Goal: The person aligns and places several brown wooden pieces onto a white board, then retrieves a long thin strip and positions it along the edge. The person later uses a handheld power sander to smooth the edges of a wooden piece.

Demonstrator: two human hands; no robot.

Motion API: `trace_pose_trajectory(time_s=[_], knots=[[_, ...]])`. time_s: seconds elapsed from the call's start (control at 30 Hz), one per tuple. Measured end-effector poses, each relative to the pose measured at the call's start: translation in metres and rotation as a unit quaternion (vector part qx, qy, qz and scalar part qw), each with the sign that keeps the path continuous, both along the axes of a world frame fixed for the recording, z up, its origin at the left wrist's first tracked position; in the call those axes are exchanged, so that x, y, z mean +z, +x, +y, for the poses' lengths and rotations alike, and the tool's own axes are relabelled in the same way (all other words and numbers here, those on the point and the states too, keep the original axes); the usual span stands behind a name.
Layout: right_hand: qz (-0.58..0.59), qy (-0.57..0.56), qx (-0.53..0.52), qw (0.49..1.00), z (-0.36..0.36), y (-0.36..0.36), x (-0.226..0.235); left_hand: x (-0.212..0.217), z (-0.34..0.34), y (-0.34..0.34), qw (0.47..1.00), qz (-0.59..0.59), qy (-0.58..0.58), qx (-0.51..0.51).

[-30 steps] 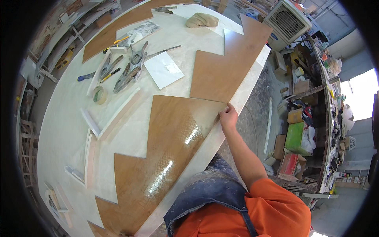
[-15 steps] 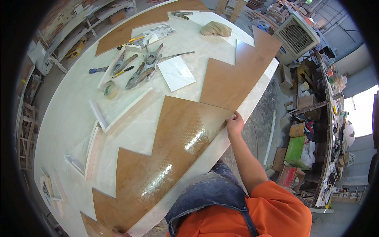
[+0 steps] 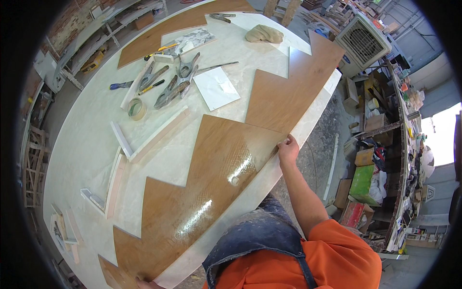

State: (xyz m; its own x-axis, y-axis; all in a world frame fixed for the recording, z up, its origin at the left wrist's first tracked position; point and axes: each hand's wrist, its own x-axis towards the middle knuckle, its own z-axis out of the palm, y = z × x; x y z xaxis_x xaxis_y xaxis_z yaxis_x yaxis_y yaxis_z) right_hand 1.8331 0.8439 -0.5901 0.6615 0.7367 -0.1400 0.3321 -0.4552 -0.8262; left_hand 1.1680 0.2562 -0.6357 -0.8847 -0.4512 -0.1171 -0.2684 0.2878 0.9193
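A glossy brown panel (image 3: 192, 192) with a stepped, zigzag far edge lies on a large pale table (image 3: 91, 149). My right hand (image 3: 288, 148) is closed in a pinch on its near right corner. At the bottom of the picture, my left hand (image 3: 146, 283) holds the panel's near left edge; only a little of that hand shows. A second brown zigzag panel (image 3: 288, 91) lies beyond, its near end meeting the first panel's right end. The undersides of both panels are hidden.
On the table are spring clamps (image 3: 173, 94), a tape roll (image 3: 136, 109), a white tile piece (image 3: 216, 89), narrow pale strips (image 3: 159, 133), a folded cloth (image 3: 264, 34) and another brown panel (image 3: 163, 33). An air cooler (image 3: 363, 43) and a cluttered shelf (image 3: 394, 144) stand at right.
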Motion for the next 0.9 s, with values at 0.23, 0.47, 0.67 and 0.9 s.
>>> trace_pose_trajectory(time_s=[0.23, 0.47, 0.67, 0.9], knots=[[-0.002, -0.008, 0.003, 1.000, 0.000, -0.003, 0.006, 0.000, 0.009, -0.008, 1.000, 0.005, 0.017, 0.004], [-0.005, -0.021, 0.013, 1.000, -0.002, -0.006, 0.014, -0.001, 0.010, -0.017, 0.997, -0.012, 0.078, -0.017], [0.040, -0.005, 0.019, 0.999, -0.004, -0.002, 0.013, 0.021, 0.034, 0.017, 0.959, 0.117, 0.093, -0.242], [0.131, -0.006, 0.038, 0.991, -0.015, 0.020, 0.019, 0.071, 0.241, 0.115, 0.829, 0.212, -0.339, -0.390]])
